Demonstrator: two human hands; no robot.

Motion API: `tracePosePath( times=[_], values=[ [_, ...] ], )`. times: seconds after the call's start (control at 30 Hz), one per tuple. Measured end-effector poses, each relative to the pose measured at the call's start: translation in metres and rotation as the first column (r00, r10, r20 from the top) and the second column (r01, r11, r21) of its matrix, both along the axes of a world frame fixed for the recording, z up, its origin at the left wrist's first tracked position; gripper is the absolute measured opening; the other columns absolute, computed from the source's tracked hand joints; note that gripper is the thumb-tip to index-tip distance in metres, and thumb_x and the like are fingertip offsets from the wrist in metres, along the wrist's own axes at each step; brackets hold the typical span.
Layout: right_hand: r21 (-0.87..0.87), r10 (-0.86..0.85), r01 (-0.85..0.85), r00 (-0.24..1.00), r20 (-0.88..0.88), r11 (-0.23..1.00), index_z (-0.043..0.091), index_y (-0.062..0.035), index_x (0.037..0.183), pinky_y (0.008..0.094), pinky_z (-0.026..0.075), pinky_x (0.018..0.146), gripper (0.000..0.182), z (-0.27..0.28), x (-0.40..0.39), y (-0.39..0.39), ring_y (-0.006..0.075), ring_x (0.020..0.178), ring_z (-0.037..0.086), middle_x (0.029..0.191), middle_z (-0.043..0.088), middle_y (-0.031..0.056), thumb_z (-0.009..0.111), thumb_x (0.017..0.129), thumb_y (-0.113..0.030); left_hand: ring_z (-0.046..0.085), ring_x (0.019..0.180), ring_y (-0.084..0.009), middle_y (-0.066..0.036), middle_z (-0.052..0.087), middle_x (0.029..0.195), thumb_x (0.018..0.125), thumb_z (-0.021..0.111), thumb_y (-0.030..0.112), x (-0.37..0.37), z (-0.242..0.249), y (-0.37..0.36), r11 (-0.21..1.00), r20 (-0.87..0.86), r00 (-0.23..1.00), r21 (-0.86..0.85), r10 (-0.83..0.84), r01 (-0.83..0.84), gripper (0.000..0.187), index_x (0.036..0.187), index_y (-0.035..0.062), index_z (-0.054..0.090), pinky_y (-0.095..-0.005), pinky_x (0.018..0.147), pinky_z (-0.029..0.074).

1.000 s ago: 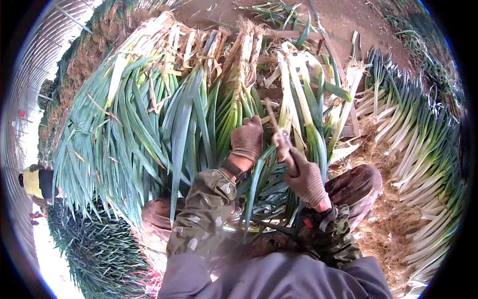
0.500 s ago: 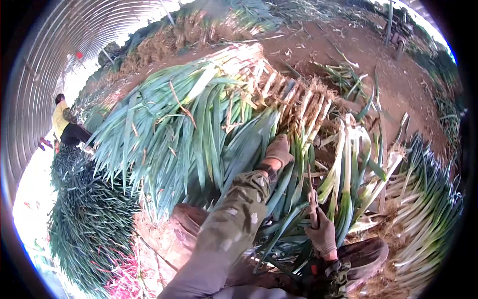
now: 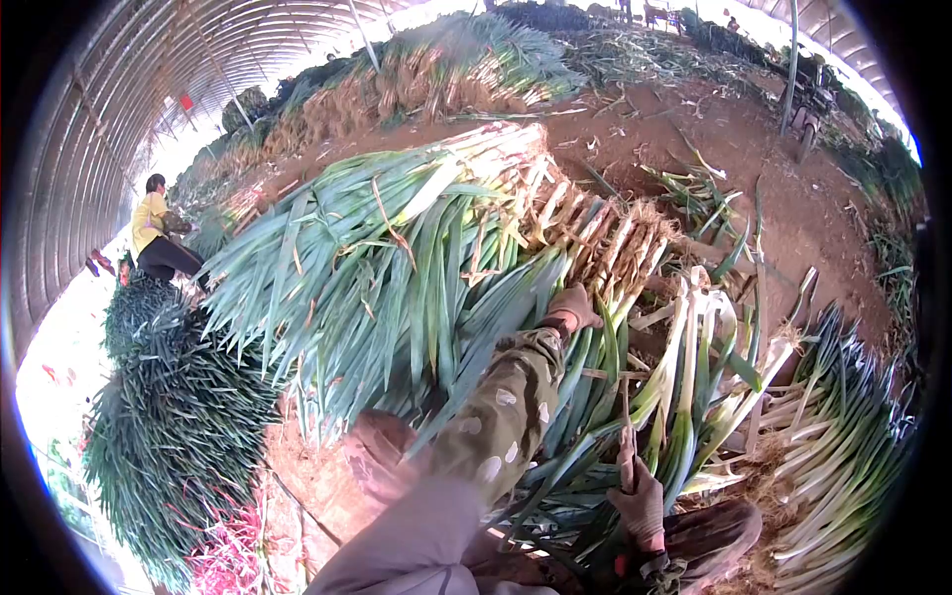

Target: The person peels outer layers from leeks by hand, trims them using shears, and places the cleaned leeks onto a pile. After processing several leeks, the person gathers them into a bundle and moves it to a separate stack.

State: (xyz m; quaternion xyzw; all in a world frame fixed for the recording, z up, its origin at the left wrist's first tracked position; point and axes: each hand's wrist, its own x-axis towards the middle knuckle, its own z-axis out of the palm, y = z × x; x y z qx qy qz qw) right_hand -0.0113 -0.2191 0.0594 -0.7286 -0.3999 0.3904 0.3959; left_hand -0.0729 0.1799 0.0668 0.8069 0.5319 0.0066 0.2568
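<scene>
A large pile of leeks lies before me, green leaves to the left and rooty pale ends to the upper right. My gloved left hand is at the near edge of the pile, its fingers curled round leek stalks; the fingertips are partly hidden among them. In my gloved right hand is a knife with a wooden-looking handle, its narrow blade pointing up and away from me. Beside the knife, several loose leeks with pale stems lean on the heap.
Stripped leeks lie in a row at the right. Dark green stacked bundles and pink ties are at the left. A person in a yellow top is beyond them. More leeks are heaped behind a dirt floor.
My view has tilted upward, showing more of the background. My left hand stays at the leek stalks with little movement, and my right hand still holds the knife upright.
</scene>
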Motion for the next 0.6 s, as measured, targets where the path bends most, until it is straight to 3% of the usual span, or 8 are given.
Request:
tracePosePath(
  times=[0.1,0.23,0.3,0.37,0.47,0.5,0.57,0.6],
  values=[
    [0.047,-0.052,0.052,0.999,0.005,0.998,0.058,-0.0003,0.129,0.0291,0.051,0.079,0.059,0.006,0.004,-0.005,0.0141,0.079,0.059,0.09,0.067,0.0122,0.07,0.071,-0.009,0.063,0.116,-0.0377,-0.024,0.064,0.124,0.064,0.089,0.051,0.002,0.013,-0.009,0.998,0.004,1.0,-0.06,0.025,-0.025,0.087,0.125,-0.0021,0.057,-0.0437,0.1,0.05],
    [0.005,-0.047,0.047,0.993,-0.106,0.999,0.057,0.0033,0.128,0.0264,0.05,0.081,0.059,0.015,0.009,-0.004,0.011,0.085,0.058,0.097,0.069,0.005,0.069,0.071,-0.004,0.064,0.115,-0.0371,-0.025,0.064,0.126,0.061,0.092,0.047,-0.005,0.006,-0.023,0.987,0.06,0.994,-0.138,0.087,-0.078,0.091,0.126,-0.0046,0.058,-0.0409,0.1,0.051],
    [0.047,-0.051,0.056,0.994,-0.101,0.997,0.058,0.0028,0.128,0.0258,0.049,0.081,0.058,0.003,0.01,-0.005,0.0111,0.086,0.058,0.098,0.069,0.0052,0.068,0.071,-0.003,0.064,0.114,-0.0377,-0.027,0.064,0.125,0.061,0.091,0.049,-0.008,0.002,-0.049,0.996,0.098,0.993,-0.072,0.06,-0.053,0.094,0.128,-0.0057,0.054,-0.0415,0.099,0.051],
    [0.041,-0.046,0.05,0.995,-0.091,0.998,0.058,0.0023,0.127,0.0258,0.049,0.081,0.058,0.005,0.012,-0.001,0.0111,0.086,0.058,0.098,0.069,0.0064,0.069,0.071,-0.003,0.067,0.105,-0.0402,-0.028,0.066,0.117,0.066,0.087,0.051,-0.009,0.001,-0.068,0.997,0.061,0.998,-0.074,0.014,-0.01,0.101,0.135,-0.0084,0.043,-0.0447,0.092,0.053],
    [-0.023,-0.029,0.029,0.999,0.014,0.999,0.059,0.0016,0.128,0.026,0.049,0.08,0.057,0.018,0.007,0.0,0.0113,0.085,0.058,0.097,0.068,0.0087,0.067,0.071,-0.003,0.069,0.095,-0.0421,-0.027,0.068,0.103,0.068,0.084,0.053,-0.019,0.009,-0.097,0.993,0.124,0.992,-0.12,0.005,0.01,0.085,0.12,-0.0035,0.048,-0.0462,0.084,0.055],
    [0.049,-0.028,0.028,1.0,0.011,0.998,0.058,0.0013,0.128,0.0261,0.049,0.079,0.058,0.019,0.005,0.002,0.0115,0.084,0.058,0.096,0.068,0.0093,0.067,0.071,-0.004,0.069,0.088,-0.0432,-0.025,0.068,0.099,0.068,0.084,0.052,-0.018,-0.002,-0.107,0.987,0.128,0.992,-0.159,-0.019,0.039,0.085,0.119,-0.0031,0.046,-0.0485,0.08,0.055],
    [0.181,-0.027,0.026,1.0,0.001,0.983,0.058,0.0007,0.129,0.0263,0.049,0.077,0.059,0.019,-0.002,0.003,0.0117,0.083,0.058,0.093,0.067,0.0104,0.066,0.071,-0.004,0.069,0.086,-0.0448,-0.026,0.069,0.096,0.068,0.083,0.051,-0.023,-0.029,-0.146,0.988,0.154,0.976,0.017,-0.155,0.154,0.087,0.122,-0.0047,0.043,-0.0519,0.074,0.055],
    [0.161,-0.098,0.097,0.995,0.0,0.982,0.057,0.0006,0.13,0.0271,0.05,0.073,0.06,0.02,-0.005,0.008,0.0127,0.077,0.058,0.087,0.065,0.0125,0.065,0.071,-0.004,0.069,0.086,-0.0452,-0.027,0.069,0.093,0.068,0.083,0.05,-0.026,-0.033,-0.169,0.979,0.105,0.975,-0.043,-0.195,0.201,0.086,0.121,-0.0051,0.043,-0.0529,0.074,0.055]
  ],
)
